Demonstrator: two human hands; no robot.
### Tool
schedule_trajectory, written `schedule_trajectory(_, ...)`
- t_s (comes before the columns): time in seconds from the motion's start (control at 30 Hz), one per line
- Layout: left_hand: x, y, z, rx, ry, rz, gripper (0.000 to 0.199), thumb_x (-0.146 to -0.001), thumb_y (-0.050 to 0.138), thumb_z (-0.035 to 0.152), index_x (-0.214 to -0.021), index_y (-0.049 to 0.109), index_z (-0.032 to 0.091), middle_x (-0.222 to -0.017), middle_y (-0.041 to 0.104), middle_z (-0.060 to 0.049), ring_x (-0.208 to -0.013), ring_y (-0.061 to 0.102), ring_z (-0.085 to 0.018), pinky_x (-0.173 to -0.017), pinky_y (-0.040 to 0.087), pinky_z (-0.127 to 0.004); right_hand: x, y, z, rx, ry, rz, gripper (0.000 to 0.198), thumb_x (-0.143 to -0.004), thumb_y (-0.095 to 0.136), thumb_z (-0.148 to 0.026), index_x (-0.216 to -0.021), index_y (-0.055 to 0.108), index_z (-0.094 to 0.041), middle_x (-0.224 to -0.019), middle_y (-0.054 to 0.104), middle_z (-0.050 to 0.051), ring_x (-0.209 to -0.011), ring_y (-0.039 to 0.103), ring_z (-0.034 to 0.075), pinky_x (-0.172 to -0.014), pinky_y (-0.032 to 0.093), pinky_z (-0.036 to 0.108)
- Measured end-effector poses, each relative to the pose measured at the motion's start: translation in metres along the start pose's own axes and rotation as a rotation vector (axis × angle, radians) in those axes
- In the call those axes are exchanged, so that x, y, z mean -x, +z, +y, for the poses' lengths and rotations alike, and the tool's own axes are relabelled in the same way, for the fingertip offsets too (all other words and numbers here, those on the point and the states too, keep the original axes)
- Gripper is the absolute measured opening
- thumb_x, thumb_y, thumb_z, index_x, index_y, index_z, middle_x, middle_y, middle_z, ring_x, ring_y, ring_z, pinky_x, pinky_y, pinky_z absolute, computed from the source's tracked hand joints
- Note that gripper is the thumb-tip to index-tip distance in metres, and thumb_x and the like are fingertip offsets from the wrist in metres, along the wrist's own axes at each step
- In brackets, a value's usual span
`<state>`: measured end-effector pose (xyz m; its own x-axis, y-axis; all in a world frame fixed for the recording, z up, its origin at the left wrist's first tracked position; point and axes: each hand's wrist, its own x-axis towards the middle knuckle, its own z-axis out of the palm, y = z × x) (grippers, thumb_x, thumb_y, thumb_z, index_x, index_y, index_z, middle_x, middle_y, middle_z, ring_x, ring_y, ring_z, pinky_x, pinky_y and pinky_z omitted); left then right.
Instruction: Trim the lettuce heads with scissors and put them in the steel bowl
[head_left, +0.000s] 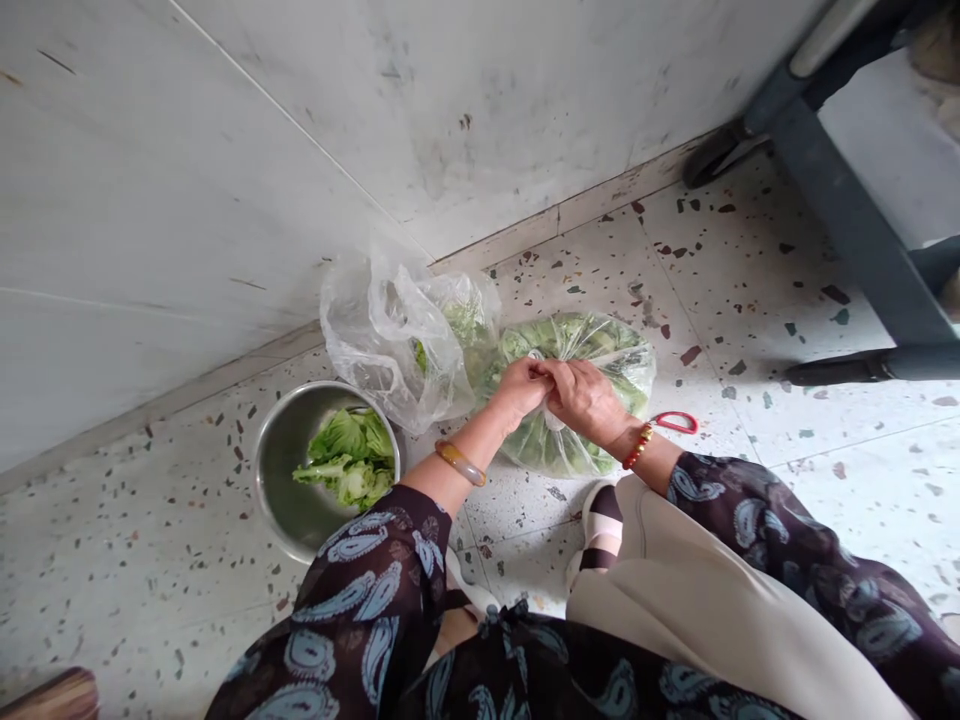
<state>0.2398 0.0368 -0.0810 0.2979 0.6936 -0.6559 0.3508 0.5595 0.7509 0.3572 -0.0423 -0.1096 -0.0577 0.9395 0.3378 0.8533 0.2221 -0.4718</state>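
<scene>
A clear plastic bag (626,360) full of green leafy vegetables lies on the floor in front of me. Its top is gathered into a twisted neck at the middle. My left hand (523,388) pinches this neck with bent fingers, pressed close against my right hand (586,400), whose fingers are also closed on it. The fingertips partly hide the neck, so I cannot tell whether it is knotted. Just right of the bag lies a red loop-shaped handle (676,422); its other end is out of sight.
Left of the full bag sits a crumpled, open plastic bag (394,345) with some greens inside. A steel bowl (281,480) holds torn lettuce leaves (351,455). A marble-like wall (450,120) rises behind, and a wheeled cart (862,210) stands at the right.
</scene>
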Motion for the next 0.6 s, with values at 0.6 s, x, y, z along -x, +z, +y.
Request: schedule_trajectory(0.6,0.007,0.005,0.004,0.124,-0.042,0.064,0.023,-0.060,0.075,0.009,-0.070,0.058,0.018,-0.060,0.057,0.006,-0.057,0.051,-0.009,-0.057,0.036,-0.021,-0.001,-0.003,-0.002,-0.017,0.056,0.042,0.040,-0.082,0.051,-0.002,-0.118,0.061,-0.016,-0.092,0.073,0.009,-0.082,0.068,0.024,-0.081,0.055,0.036)
